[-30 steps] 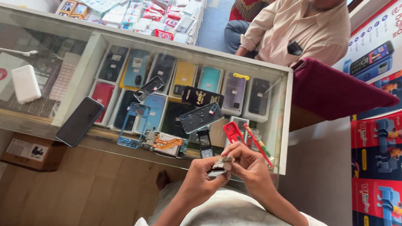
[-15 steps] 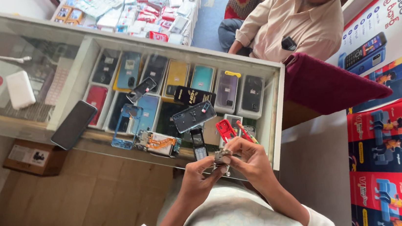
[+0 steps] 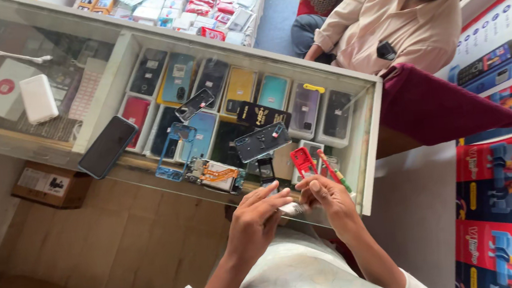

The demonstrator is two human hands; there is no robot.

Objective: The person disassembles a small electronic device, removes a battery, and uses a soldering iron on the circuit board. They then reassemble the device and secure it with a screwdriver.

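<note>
left hand (image 3: 257, 216): fingers pinched on a small pale part (image 3: 290, 208), at the near edge of the glass worktop (image 3: 104, 58)
right hand (image 3: 330, 196): fingertips closed on the same small part from the other side, meeting the left hand
small part: held between both hands, just above the worktop edge; too small to tell what it is
near hands: red tool (image 3: 302, 160), screwdriver (image 3: 334, 173), opened phone with orange flex cable (image 3: 215, 174), blue phone frame (image 3: 175, 152)
further left: black phone (image 3: 108, 146), white power bank (image 3: 38, 98)
under glass: rows of phone cases
behind worktop: seated person in a beige shirt (image 3: 401, 23)
</note>
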